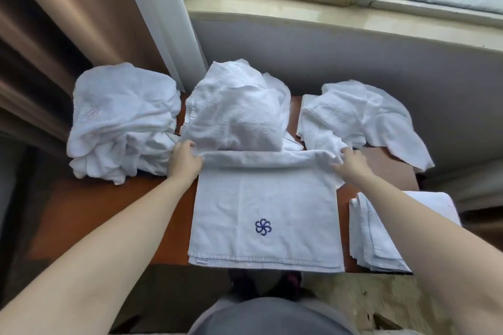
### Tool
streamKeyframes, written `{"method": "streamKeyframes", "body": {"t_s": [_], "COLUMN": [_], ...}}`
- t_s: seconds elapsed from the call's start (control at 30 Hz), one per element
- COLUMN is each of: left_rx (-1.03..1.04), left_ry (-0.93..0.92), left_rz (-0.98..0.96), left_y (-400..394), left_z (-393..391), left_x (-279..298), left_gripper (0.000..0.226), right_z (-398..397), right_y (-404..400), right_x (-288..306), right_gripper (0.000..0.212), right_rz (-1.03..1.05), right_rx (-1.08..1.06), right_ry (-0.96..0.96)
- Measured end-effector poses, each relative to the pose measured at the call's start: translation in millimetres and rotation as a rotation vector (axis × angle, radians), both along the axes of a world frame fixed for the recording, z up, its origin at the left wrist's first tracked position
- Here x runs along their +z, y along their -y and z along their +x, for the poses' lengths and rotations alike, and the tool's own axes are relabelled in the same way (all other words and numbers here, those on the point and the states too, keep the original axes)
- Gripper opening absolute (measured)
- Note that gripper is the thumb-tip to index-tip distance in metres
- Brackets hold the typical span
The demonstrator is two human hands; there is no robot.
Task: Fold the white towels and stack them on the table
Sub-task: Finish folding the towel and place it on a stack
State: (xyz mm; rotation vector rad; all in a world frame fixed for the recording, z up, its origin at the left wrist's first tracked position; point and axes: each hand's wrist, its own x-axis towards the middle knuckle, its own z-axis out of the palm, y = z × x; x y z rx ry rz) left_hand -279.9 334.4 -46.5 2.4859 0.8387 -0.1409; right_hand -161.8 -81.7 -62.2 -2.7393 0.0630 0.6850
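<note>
At the middle of the brown table (109, 215), near its front edge, a white towel (268, 215) is laid flat, with a blue flower emblem (263, 226) stitched on its upper face. Its near hem is seen to be made of several layers, so it is already doubled. The far end of this towel is turned up into a soft roll running from side to side. That roll is grasped at its left end by the left hand (186, 162), whose fingers are curled over the cloth, and at its right end by the right hand (351, 164), where the cloth is pinched between fingers and thumb. Both forearms are stretched out over the table on either side of the towel.

Just behind the roll, a crumpled heap of towels (236, 114) is piled high at the table's far middle. A second rumpled pile (122, 119) is set at the far left, and a looser spread towel (362, 119) is draped at the far right, one corner hanging over the table's edge. At the near right, partly hidden by the right forearm, a neat folded stack (378, 239) is placed. Beyond the table a grey wall, a window sill (313, 17) and a brown curtain (54, 35) are seen.
</note>
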Motion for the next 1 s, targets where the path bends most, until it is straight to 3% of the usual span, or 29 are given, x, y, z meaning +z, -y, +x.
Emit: {"method": "streamKeyframes", "body": {"t_s": [0.1,0.3,0.5,0.67,0.83,1.0], "left_rx": [-0.077,-0.552,-0.78,-0.825,-0.772,-0.856], "left_ry": [0.01,-0.386,-0.226,-0.254,-0.25,-0.25], "left_rz": [0.021,-0.059,0.138,0.134,0.195,0.197], "left_y": [16,47,54,63,65,65], "left_z": [-26,-93,-132,-148,-131,-144], "left_x": [-28,-85,-104,-113,-113,-111], "left_gripper": [0.024,0.037,0.036,0.043,0.062,0.051], "right_z": [-24,-106,-161,-185,-168,-162], "right_y": [-3,-1,7,10,3,-2], "right_x": [-26,-73,-86,-92,-93,-89], "right_gripper": [0.054,0.033,0.023,0.041,0.078,0.052], "right_rz": [-0.037,-0.109,-0.153,-0.154,-0.11,-0.179], "right_rx": [0.17,0.518,0.899,0.837,0.793,0.858], "right_ry": [-0.037,-0.048,-0.066,-0.001,-0.007,0.011]}}
